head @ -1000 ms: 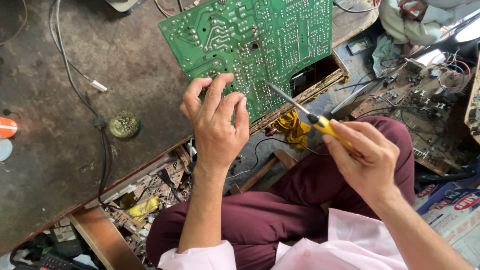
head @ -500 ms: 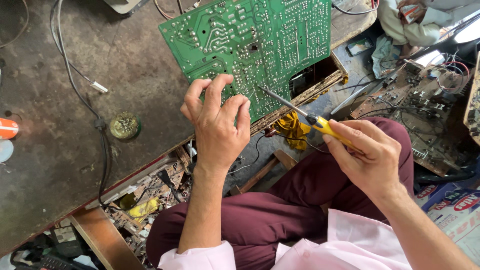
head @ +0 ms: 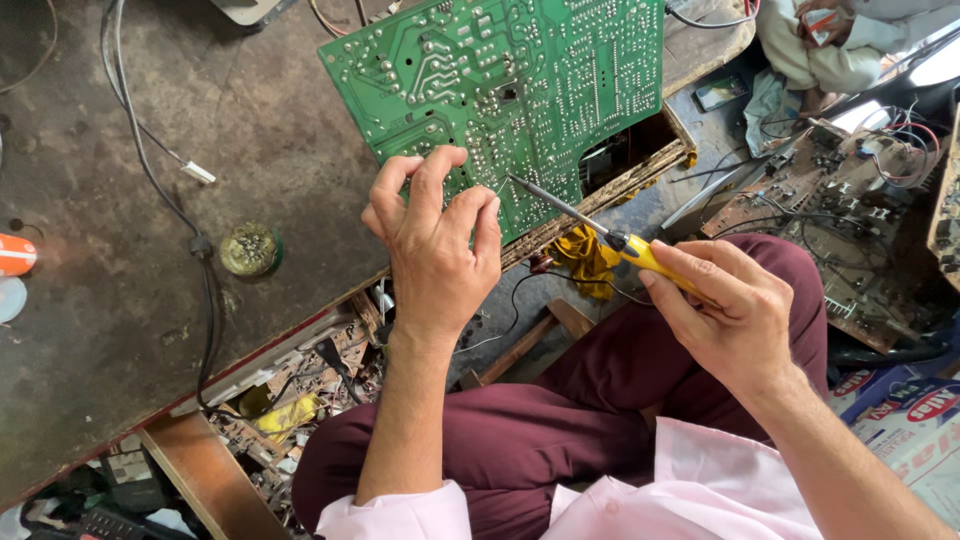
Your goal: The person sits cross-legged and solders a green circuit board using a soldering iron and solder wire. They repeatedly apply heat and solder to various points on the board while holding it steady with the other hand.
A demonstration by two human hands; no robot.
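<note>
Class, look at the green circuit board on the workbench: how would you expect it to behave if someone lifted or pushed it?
The green circuit board looks like a thin flat sheet, so probably stiff and light for its size. Its edge overhangs the workbench, so a push might tip it. The left hand steadies that edge; the many solder joints suggest fragility.

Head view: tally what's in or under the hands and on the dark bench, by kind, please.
Green circuit board, under left hand: 1
Yellow-handled soldering iron, in right hand: 1
Round tin: 1
Black cable: 1
Total: 4
</note>
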